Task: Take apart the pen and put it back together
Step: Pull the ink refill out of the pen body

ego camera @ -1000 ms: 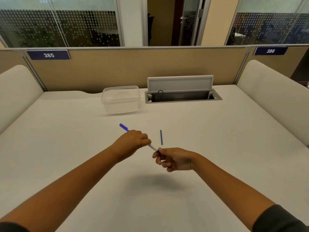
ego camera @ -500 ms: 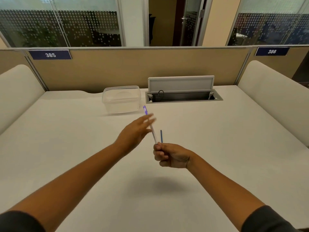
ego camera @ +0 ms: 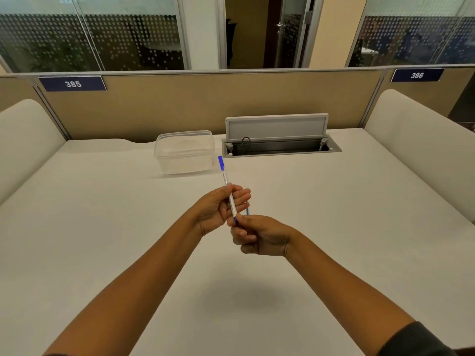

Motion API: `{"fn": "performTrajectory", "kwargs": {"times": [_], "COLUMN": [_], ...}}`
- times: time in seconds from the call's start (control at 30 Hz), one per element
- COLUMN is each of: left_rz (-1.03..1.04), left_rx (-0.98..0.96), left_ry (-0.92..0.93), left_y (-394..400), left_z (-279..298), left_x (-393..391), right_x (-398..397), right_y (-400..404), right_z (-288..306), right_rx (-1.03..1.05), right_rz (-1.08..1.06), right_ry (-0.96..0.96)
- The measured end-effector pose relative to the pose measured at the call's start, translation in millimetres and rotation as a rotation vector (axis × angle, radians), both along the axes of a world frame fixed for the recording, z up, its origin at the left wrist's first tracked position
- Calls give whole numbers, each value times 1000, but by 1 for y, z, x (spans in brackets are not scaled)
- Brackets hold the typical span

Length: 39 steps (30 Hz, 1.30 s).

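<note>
**Pen barrel up in the air, refill down on the tabletop**

The pen (ego camera: 229, 194) stood nearly upright between the two hands, blue end cap pointing away toward the far side, clear barrel running down to a blue tip end. The left hand (ego camera: 218, 209) had a loose grip: thumb and fingertips lay against the middle of the barrel, the fingers half spread rather than closed round it. The right hand (ego camera: 259, 236) was pinched tight on the bottom end, its other fingers curled in.

Just behind the right hand, a thin blue refill (ego camera: 247, 211) lay on the tabletop (ego camera: 102, 227), mostly hidden by the knuckles. So the pen looked part-way apart.

The risks, as I read it: with that loose left hold, a hard twist or pull from the right could have flicked the barrel out. A small tip piece could have slipped from the pinch and rolled off. A drifting wrist could also have nudged the refill away. The clear plastic box (ego camera: 185, 151) and the open cable hatch (ego camera: 281, 147) sat well apart.
</note>
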<state>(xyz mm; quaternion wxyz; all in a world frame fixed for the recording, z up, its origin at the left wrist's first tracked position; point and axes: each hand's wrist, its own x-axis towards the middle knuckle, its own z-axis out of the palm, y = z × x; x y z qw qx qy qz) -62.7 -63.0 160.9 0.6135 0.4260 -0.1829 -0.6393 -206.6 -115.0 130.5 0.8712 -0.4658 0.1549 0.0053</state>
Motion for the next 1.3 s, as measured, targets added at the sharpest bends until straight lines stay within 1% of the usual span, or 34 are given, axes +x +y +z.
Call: {"fn": "performTrajectory", "kwargs": {"times": [0.1,0.2,0.33,0.5,0.6,0.67,0.7,0.73,0.83,0.93,1.0,1.07,1.13,1.17,1.23,1.3], "left_rz": [-42,-21,68,157,208,250,249,223,55,-28,-45,-61,-66,-65,-42,-1], "left_rx": [25,76,129,186,215,227,225,216,151,67,3,-73,-115,-108,-62,-28], "left_ry": [-121,-185,-234,-298,-389,-436,-421,-375,-137,31,125,176,148,91,-42,-112], "left_y": [-3,-5,-10,-13,-15,-15,-14,-13,-6,-3,-3,-1,1,2,3,0], "left_z": [2,-1,-8,-16,-19,-22,-22,-20,-12,-5,-3,-1,-1,-2,-3,-3], "left_x": [4,3,-2,-8,-14,-17,-17,-15,-2,2,2,6,11,13,13,10], "right_x": [1,3,4,7,11,13,13,11,4,5,8,8,5,3,2,3], "right_y": [2,4,4,5,10,13,14,14,12,18,24,23,19,17,14,14], "right_z": [-2,-3,-6,-8,-9,-10,-10,-9,-3,1,0,-2,-2,-2,-1,0], "right_rx": [-166,-303,-390,-488,-585,-650,-645,-589,-232,58,182,211,132,36,-222,-432], "right_rz": [-27,-75,-125,-131,-141,-161,-166,-160,-84,-63,-85,-108,-109,-103,-102,-135], "right_ry": [81,181,276,388,452,472,461,422,177,-18,-93,-132,-101,-53,83,195]}}
